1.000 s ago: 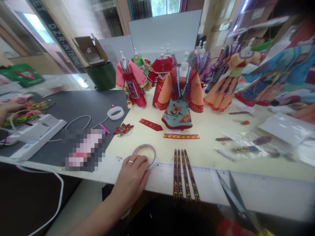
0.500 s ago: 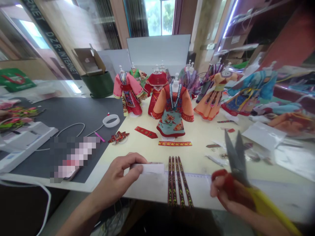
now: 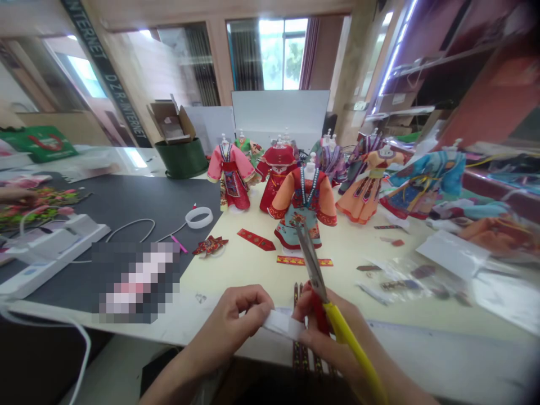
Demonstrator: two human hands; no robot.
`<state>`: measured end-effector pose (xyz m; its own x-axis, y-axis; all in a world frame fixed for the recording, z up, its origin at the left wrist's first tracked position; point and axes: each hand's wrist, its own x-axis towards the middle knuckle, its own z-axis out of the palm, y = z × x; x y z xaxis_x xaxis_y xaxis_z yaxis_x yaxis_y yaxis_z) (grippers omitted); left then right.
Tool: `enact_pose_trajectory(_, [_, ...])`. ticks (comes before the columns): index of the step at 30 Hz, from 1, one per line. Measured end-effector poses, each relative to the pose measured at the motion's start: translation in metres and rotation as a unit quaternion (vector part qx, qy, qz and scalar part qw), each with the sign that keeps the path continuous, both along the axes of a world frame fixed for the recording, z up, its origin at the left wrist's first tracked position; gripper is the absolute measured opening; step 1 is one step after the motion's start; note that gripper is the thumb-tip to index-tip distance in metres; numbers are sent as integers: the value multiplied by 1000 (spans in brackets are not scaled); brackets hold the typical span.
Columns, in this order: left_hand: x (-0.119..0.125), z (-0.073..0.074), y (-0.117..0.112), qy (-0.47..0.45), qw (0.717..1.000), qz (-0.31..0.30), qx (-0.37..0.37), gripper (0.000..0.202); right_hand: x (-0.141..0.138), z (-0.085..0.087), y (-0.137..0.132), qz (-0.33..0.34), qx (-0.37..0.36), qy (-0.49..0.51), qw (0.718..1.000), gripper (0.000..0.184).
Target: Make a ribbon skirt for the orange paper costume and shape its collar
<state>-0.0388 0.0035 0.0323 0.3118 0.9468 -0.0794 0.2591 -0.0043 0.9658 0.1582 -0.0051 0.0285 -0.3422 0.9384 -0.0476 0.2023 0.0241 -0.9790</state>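
My left hand (image 3: 238,320) pinches one end of a white strip (image 3: 282,324), paper or tape, held low over the table's near edge. On its other end are the fingertips of my right hand (image 3: 343,326), which also carries scissors (image 3: 313,263) with red and yellow handles. Their blades are together and point up and away. Beneath the right hand lie several dark patterned ribbon strips (image 3: 298,351), partly hidden. Beyond them are a red-and-yellow strip (image 3: 291,260), a red pointed strip (image 3: 256,239) and a small doll's robe (image 3: 310,208) with orange sleeves.
Several more dressed doll forms (image 3: 232,174) stand behind. At the right are plastic bags (image 3: 407,281) and white sheets (image 3: 451,253). A tape roll (image 3: 199,217), a pink pen (image 3: 179,243), a power strip (image 3: 54,259) and a blurred-out object (image 3: 139,281) lie left. Another person's hand (image 3: 14,195) shows far left.
My right hand has come left with the scissors to the white strip, and the blades have closed. Both hands now hold the strip, which is tilted. The camera view has shifted slightly.
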Motion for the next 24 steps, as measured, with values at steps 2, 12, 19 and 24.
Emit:
enact_pose_trajectory(2, [0, 0, -1, 10, 1000, -3, 18, 22, -2, -3, 0, 13, 6, 10, 1000, 14])
enact_pose_trajectory(12, [14, 4, -13, -73, 976, 167, 115, 15, -2, -7, 1, -107, 80, 2, 991, 24])
enact_pose_trajectory(19, [32, -5, -14, -408, 897, 68, -156, 25, 6, -30, 7, -95, 90, -1, 991, 31])
enact_pose_trajectory(24, [29, -9, -10, -416, 887, 82, -181, 13, 1, -24, 9, -80, 112, -44, 990, 22])
